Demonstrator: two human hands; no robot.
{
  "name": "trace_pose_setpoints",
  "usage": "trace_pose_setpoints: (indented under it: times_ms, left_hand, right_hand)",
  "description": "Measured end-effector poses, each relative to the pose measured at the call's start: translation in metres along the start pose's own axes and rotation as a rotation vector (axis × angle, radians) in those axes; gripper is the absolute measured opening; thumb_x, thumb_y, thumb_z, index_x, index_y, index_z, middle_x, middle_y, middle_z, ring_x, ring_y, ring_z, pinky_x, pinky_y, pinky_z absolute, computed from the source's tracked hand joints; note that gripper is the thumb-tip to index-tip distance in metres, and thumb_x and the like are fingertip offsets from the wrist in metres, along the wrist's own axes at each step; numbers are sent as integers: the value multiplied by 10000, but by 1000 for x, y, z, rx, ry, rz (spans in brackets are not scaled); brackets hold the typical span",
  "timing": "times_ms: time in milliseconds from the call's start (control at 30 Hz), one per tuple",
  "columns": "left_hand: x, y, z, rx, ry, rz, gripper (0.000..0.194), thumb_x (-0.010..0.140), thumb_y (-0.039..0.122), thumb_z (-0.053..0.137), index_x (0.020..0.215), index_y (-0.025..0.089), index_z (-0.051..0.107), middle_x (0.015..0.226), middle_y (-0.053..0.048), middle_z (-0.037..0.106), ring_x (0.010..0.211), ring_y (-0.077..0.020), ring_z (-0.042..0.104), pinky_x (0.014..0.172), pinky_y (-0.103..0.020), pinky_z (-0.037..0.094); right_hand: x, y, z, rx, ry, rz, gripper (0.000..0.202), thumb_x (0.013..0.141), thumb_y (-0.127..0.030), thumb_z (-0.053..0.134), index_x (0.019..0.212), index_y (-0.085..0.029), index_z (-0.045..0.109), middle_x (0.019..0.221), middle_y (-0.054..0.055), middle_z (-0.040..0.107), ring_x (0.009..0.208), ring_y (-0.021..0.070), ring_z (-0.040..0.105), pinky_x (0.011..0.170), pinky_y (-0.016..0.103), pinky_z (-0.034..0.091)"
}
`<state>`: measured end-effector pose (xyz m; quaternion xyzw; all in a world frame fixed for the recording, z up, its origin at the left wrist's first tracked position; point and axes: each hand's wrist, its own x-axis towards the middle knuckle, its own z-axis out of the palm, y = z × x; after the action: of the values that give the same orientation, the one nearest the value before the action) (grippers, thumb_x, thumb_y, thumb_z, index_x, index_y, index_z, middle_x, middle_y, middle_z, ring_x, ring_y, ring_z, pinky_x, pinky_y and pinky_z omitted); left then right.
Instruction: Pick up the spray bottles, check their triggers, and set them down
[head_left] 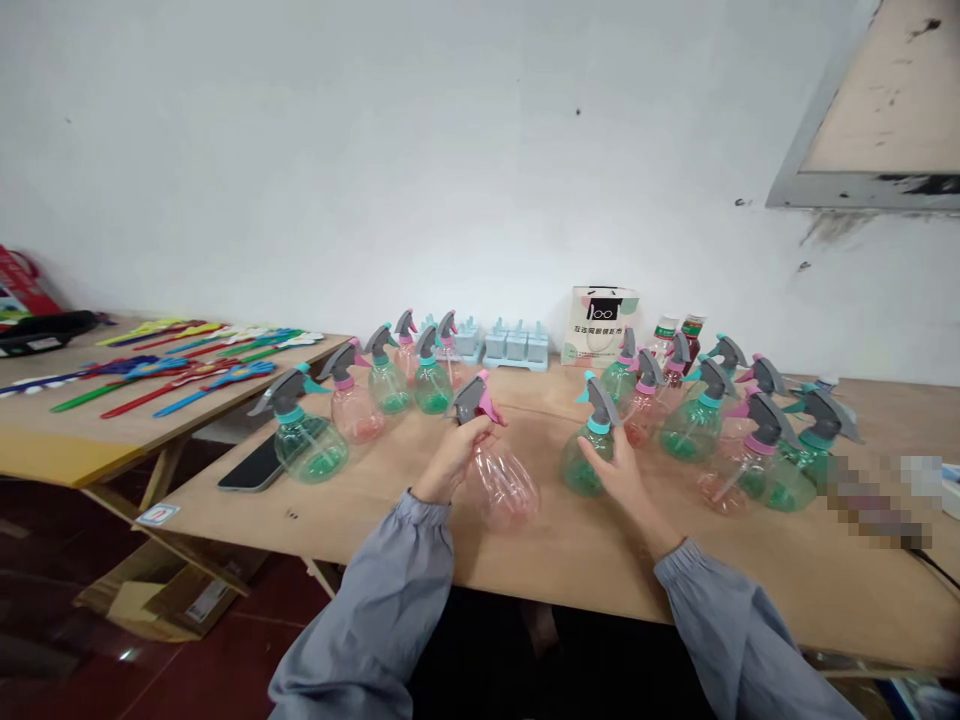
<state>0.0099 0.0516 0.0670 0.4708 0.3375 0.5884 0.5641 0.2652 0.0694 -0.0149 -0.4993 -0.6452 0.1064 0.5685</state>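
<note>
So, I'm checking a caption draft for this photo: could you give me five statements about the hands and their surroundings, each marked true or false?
1. The left hand grips a clear pink plastic spray bottle near its neck. True.
2. The right hand is at another pink bottle. False: it is at a clear green plastic spray bottle with a turquoise collar.
3. A flat black phone lies towards the left end of the brown wooden table. True.
4. A white paper bag printed with glasses lies on the floor. False: it stands at the back of the table.
5. Both long cloth sleeves are red. False: they are grey-blue.
</note>
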Motion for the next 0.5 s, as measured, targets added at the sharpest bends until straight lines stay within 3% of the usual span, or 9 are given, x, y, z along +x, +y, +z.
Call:
trace_pose_setpoints:
  times_ms: [100, 300, 500]
  left_hand:
    - [-4, 2, 0, 43, -125, -24, 156, 561, 222, 685, 687, 169, 610, 547, 65, 453, 442, -38, 261, 442, -216, 229]
    - [-8, 3, 6, 3, -115, 32, 167, 565, 215, 640, 720, 169, 597, 660, 38, 571, 442, -27, 271, 429, -211, 223]
    - [-6, -1, 5, 51, -196, 31, 187, 552, 232, 653, 726, 171, 620, 658, 20, 586, 487, -53, 346, 465, -209, 280]
  right_hand:
    - [-2, 3, 1, 16, 0, -5, 448, 832, -543, 638, 1104, -193, 580, 1009, 99, 694, 948, 273, 652, 884, 448, 524]
    - [-4, 2, 2, 47, 5, -26, 432, 848, -512, 635, 1141, -199, 582, 1002, 90, 694, 945, 264, 654, 874, 433, 534]
    - [-5, 2, 1, 54, 8, -23, 399, 843, -501, 645, 1103, -205, 583, 1015, 91, 694, 962, 263, 654, 897, 434, 527]
